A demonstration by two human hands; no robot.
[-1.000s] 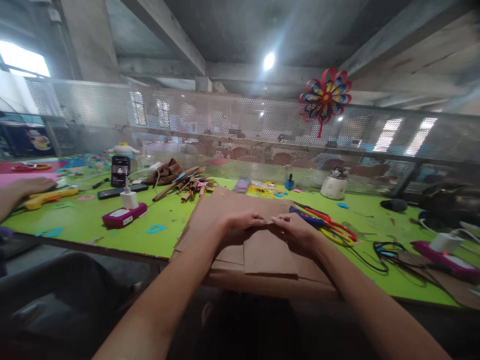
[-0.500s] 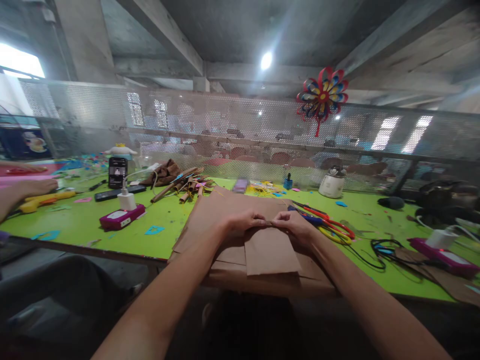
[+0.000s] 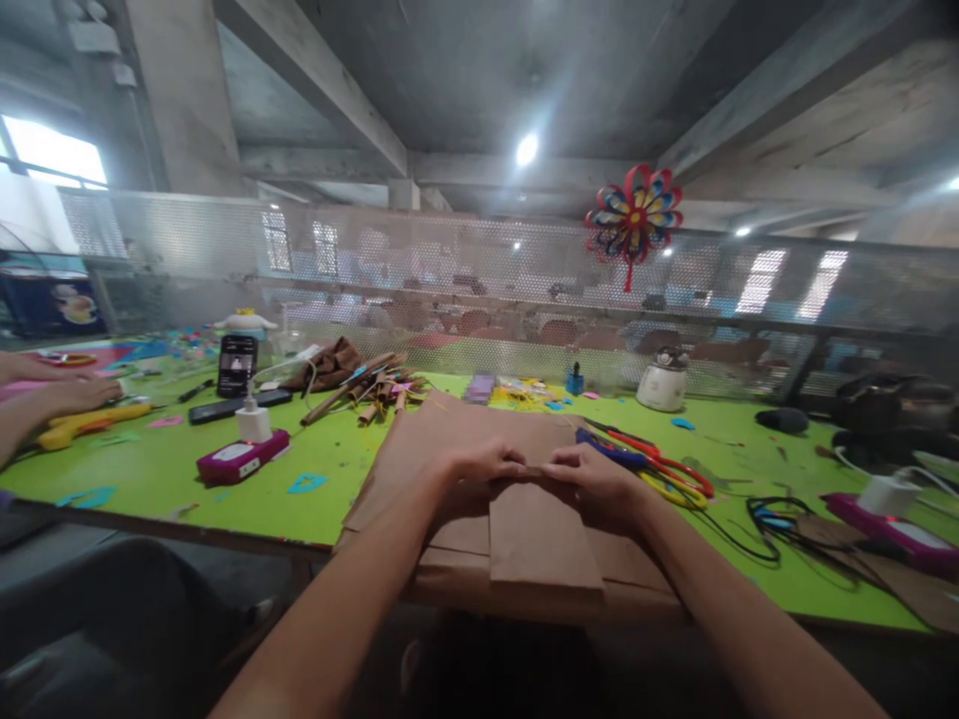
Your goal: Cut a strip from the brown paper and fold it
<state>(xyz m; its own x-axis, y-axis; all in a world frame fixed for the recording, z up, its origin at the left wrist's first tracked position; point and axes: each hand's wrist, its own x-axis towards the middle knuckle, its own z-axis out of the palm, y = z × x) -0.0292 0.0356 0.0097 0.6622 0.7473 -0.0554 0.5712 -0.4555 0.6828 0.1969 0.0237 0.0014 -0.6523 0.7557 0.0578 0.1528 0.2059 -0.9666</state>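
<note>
A narrow piece of brown paper (image 3: pixel 540 534) lies on top of a stack of larger brown paper sheets (image 3: pixel 420 439) at the near edge of the green table (image 3: pixel 150 479). My left hand (image 3: pixel 479 466) and my right hand (image 3: pixel 595 479) meet at the far end of the narrow piece, fingertips pinching a rolled or folded edge between them. Both forearms reach in from the bottom of the view.
Scissors with red, blue and yellow handles (image 3: pixel 651 464) lie right of the paper, black cables (image 3: pixel 756 509) beyond. A pink power bank with a white charger (image 3: pixel 244 449), a phone (image 3: pixel 238 364) and paper rolls (image 3: pixel 367 384) sit at left. Another person's hands (image 3: pixel 67 394) rest far left.
The view has tilted slightly, so the table sits lower in frame. My hands have drawn together and keep pinching the far edge of the narrow brown piece, which looks rolled a little tighter.
</note>
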